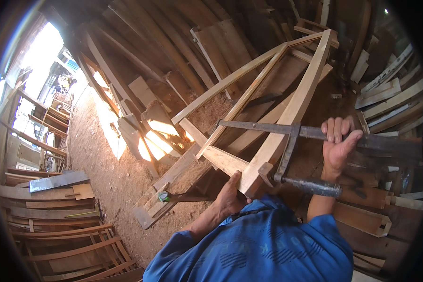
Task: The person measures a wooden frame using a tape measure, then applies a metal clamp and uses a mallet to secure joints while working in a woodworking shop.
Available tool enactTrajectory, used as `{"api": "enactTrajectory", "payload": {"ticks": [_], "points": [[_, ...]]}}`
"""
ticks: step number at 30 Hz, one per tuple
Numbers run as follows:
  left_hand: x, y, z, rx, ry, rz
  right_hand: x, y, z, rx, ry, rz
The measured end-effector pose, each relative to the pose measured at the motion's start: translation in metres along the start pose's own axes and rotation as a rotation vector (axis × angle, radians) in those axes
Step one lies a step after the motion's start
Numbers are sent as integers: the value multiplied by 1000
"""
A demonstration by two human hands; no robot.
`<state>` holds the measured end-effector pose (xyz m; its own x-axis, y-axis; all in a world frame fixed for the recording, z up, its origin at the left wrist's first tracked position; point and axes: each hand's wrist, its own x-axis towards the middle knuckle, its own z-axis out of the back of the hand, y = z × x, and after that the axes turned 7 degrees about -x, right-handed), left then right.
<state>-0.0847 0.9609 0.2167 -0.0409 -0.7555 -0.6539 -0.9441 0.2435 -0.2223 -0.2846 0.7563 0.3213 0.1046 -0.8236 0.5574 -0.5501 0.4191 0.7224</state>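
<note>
A pale wooden frame [290, 110] of long rails joined by short crosspieces lies slanted before me. Across its near end runs a dark metal bar clamp [272, 127]; one jaw sits at a narrow inner rail [242, 102], while its sliding arm and screw handle [310, 186] are outside the thick right rail. A small wood block [265, 172] lies between the screw end and that rail. My left hand [227, 198] grips the frame's near corner, thumb on top, other fingers partly hidden. My right hand [336, 143] is closed around the clamp's bar, thumb sticking out.
Beneath the frame is a rough timber support [171, 181] with a green tape measure [164, 196] on it. Boards [221, 51] lean at the back. Slatted wooden pieces [66, 239] lie at left, more planks [390, 101] at right. Sawdust covers the floor [96, 162].
</note>
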Motion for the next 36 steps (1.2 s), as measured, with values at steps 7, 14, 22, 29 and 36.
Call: {"api": "enactTrajectory", "payload": {"ticks": [7, 14, 22, 29, 36], "points": [[-12, -57, 11, -73, 118, 34, 63, -13, -71, 115, 164, 34], [-28, -106, -14, 7, 184, 106, 112, -15, -113, -67, 356, 151], [-26, -164, -10, 382, 41, -53, 165, -30, -167, -59, 568, 90], [-34, -227, 7, 1360, 228, -705, 192, -11, -234, -130, 556, 3], [-52, -243, -4, 1274, -91, -555, 213, -36, -250, -314, 594, 61]]}}
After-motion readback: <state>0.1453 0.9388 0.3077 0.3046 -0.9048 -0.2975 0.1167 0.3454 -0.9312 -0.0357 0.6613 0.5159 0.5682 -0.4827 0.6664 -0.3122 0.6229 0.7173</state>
